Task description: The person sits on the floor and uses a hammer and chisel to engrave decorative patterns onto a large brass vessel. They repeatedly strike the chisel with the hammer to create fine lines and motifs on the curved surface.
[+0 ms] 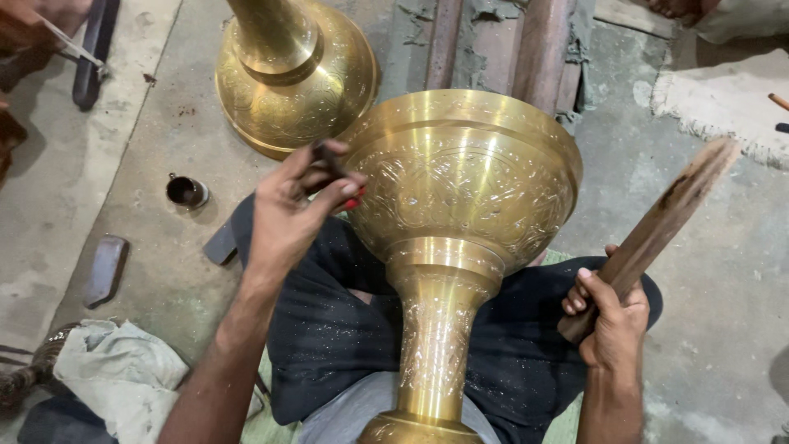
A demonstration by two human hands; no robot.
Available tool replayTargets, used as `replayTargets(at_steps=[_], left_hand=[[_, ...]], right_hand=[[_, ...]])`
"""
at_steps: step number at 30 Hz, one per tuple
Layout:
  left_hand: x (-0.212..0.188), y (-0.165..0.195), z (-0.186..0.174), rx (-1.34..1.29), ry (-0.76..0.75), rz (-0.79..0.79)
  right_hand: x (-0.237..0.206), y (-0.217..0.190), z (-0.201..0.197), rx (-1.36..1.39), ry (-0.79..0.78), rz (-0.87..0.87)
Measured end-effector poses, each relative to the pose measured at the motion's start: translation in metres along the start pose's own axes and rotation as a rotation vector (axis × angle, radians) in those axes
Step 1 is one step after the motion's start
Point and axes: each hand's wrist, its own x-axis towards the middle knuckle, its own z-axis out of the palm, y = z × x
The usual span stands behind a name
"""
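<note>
A large brass vase (460, 214) lay across the person's lap, its flared, engraved bowl pointing toward twelve o'clock and its narrow stem running down to six. The left hand (288, 210) sat at about nine o'clock of the bowl, fingers pinched tight around a small dark chisel (329, 158) with a red tip, its point touching the engraved wall. The right hand (612, 316), out at four o'clock, was clenched around the lower end of a worn wooden stick (657, 226) — raised and angled up toward two o'clock, well apart from the brass.

A second brass vase (292, 74) stood at eleven o'clock on the concrete floor (707, 329), a small dark cup (186, 191) at nine o'clock beside it, and a crumpled grey cloth (119, 374) at seven.

Judging from this, the risk lay in the strike: the bowl rested only on the legs, so a blow could roll it and let the chisel skid — scratching the finished pattern or nicking the pinching fingers. The stick's chipped end could also glance off the small chisel head.
</note>
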Motion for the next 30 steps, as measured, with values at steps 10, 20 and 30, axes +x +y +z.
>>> replayTargets(at_steps=[10, 20, 30], left_hand=[[0.067, 0.047, 0.091, 0.216, -0.403, 0.061], [0.082, 0.024, 0.164, 0.419, -0.711, 0.375], [0.045, 0.015, 0.164, 0.388, -0.342, 0.347]], right_hand=[[-0.023, -0.013, -0.031, -0.171, -0.053, -0.121], [-0.019, -0.023, -0.065, -0.396, 0.086, -0.049], [-0.004, -0.075, -0.069, -0.881, 0.034, -0.172]])
